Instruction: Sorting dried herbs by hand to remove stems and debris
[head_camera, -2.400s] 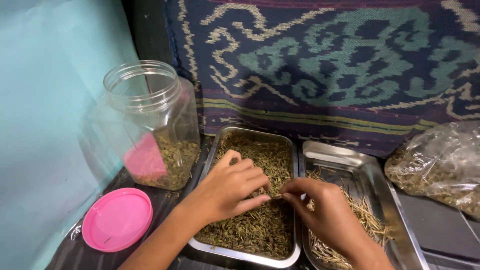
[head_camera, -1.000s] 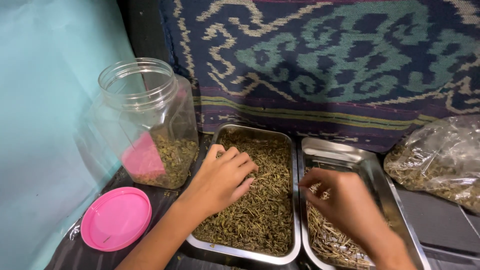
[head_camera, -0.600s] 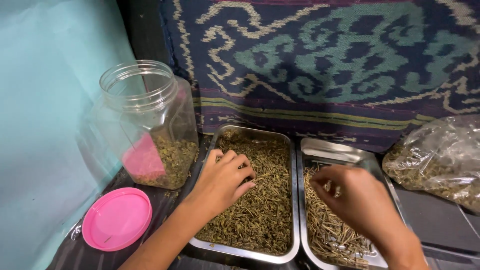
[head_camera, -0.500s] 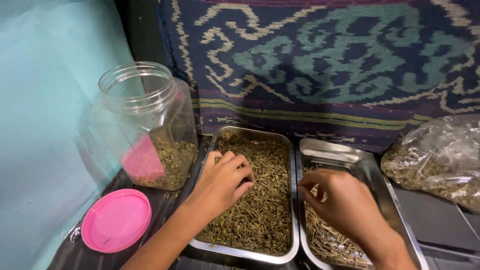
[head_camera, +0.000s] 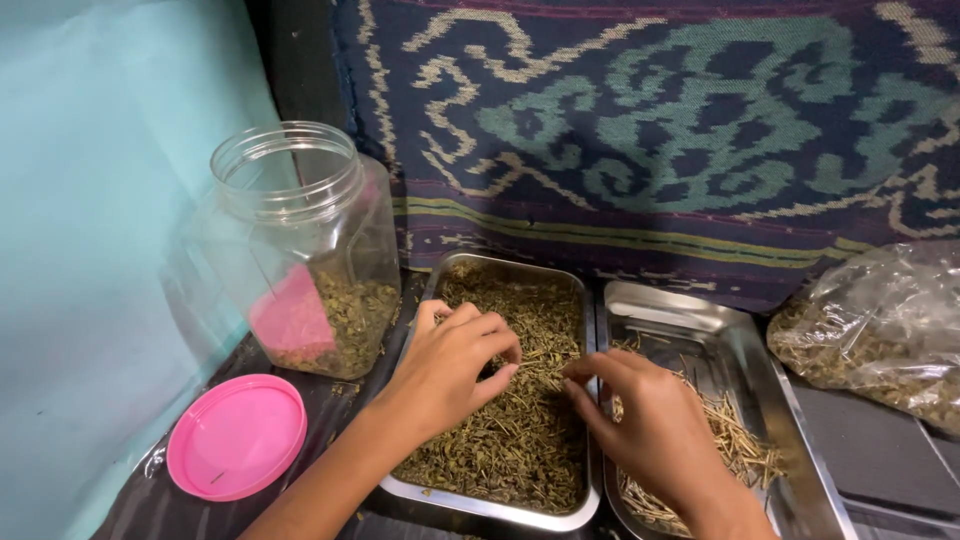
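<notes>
From the head view, your left hand (head_camera: 450, 365) rests curled on the dried herbs (head_camera: 510, 440) in the left tray (head_camera: 480, 505); your right hand (head_camera: 640, 415) pinches a stalk at that tray's right rim, beside the tray of stalks (head_camera: 740, 350). A clear jar (head_camera: 300, 250) and its pink lid (head_camera: 237, 435) sit left, a plastic bag (head_camera: 885, 330) right.

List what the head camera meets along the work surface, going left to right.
Pink lid → clear jar → left hand on the tray of dried herbs → right hand → tray of stems → plastic bag.
</notes>
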